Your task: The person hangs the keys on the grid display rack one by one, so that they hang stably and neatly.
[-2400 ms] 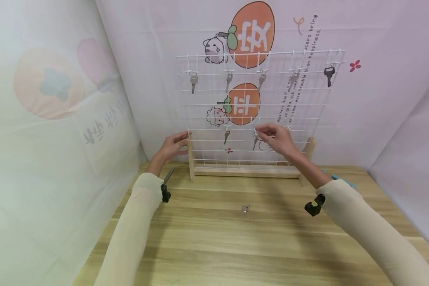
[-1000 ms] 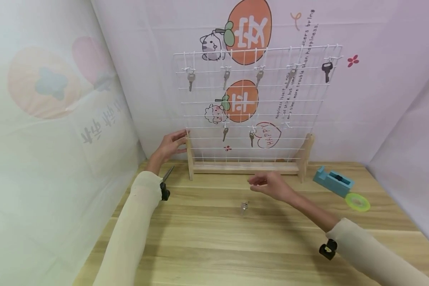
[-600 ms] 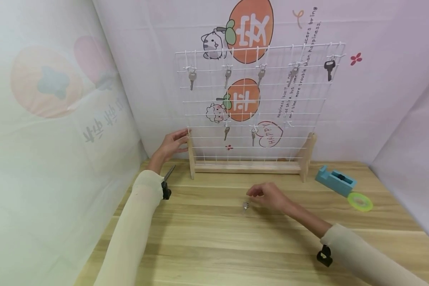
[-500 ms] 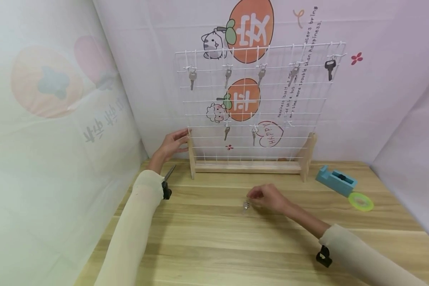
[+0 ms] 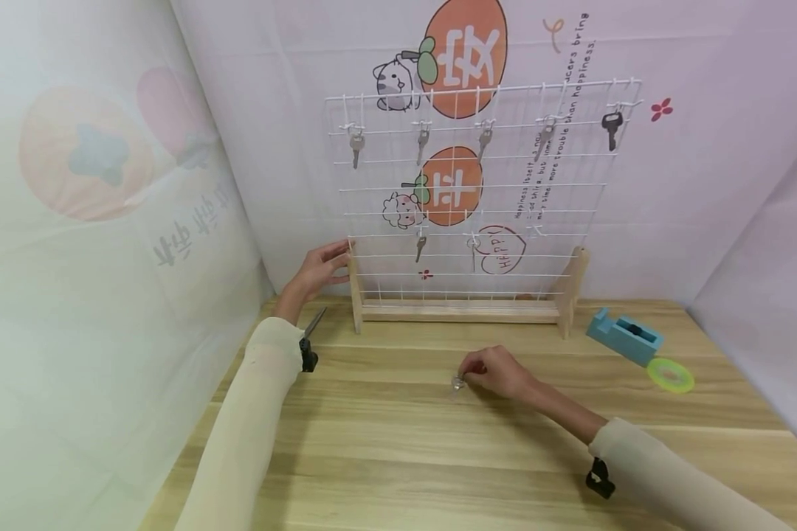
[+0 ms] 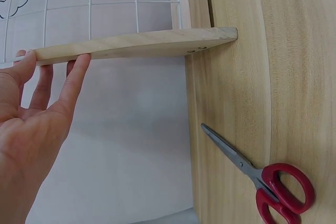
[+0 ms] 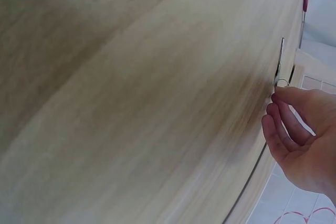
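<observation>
My left hand (image 5: 320,267) grips the wooden side post (image 6: 142,43) of a white wire grid rack (image 5: 465,299), thumb and fingertips at its upper end in the left wrist view. Low over the table, my right hand (image 5: 498,371) pinches the ring of a small silver key (image 5: 457,383) between thumb and fingertip. In the right wrist view the key (image 7: 281,56) points away from the fingertips, close to the wood. Several keys hang from the rack's top hooks, among them a dark-headed key (image 5: 612,130); lower down hang a key (image 5: 421,248) and another key (image 5: 474,254) seen edge-on.
Red-handled scissors (image 6: 257,174) lie by the rack's left foot. At the right stand a blue tape dispenser (image 5: 626,336) and a yellow-green tape roll (image 5: 670,375). A bare hook (image 5: 538,231) sits on the lower row. Printed cloth hangs behind and at both sides.
My right hand has come down from the lower row's right key to the table and taken the key ring there. The hanging key has swung edge-on. My left hand stays at the post.
</observation>
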`<action>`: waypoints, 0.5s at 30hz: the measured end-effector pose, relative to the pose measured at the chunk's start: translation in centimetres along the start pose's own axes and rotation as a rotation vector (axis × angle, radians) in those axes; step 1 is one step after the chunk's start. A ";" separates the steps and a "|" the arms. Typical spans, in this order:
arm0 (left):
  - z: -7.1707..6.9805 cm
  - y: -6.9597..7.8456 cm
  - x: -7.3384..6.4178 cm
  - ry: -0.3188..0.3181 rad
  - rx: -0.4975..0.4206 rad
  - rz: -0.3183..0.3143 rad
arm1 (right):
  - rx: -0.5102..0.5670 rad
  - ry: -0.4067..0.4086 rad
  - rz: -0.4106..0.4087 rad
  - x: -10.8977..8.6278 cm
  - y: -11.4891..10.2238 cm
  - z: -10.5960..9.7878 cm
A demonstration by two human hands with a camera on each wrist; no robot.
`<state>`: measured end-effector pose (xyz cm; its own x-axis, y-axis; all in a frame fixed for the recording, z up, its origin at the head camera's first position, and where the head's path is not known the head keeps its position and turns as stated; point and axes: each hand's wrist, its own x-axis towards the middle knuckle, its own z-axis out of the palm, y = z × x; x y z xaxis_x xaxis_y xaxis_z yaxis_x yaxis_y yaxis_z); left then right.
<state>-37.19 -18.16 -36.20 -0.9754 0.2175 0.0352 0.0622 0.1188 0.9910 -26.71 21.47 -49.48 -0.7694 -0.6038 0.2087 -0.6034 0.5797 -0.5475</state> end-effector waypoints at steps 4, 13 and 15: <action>-0.2 -0.5 0.2 0.006 -0.006 0.003 | 0.013 0.031 -0.022 0.0 -0.1 -0.6; -0.4 -0.9 0.5 0.003 0.007 0.007 | -0.011 0.101 -0.020 -0.5 0.7 -2.3; -0.4 -0.9 0.5 0.000 0.006 0.008 | -0.006 0.099 -0.018 -0.6 1.0 -3.1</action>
<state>-37.82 -18.55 -36.99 -0.9749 0.2186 0.0431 0.0714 0.1233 0.9898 -27.45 24.10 -47.68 -0.7749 -0.5576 0.2976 -0.6186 0.5723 -0.5384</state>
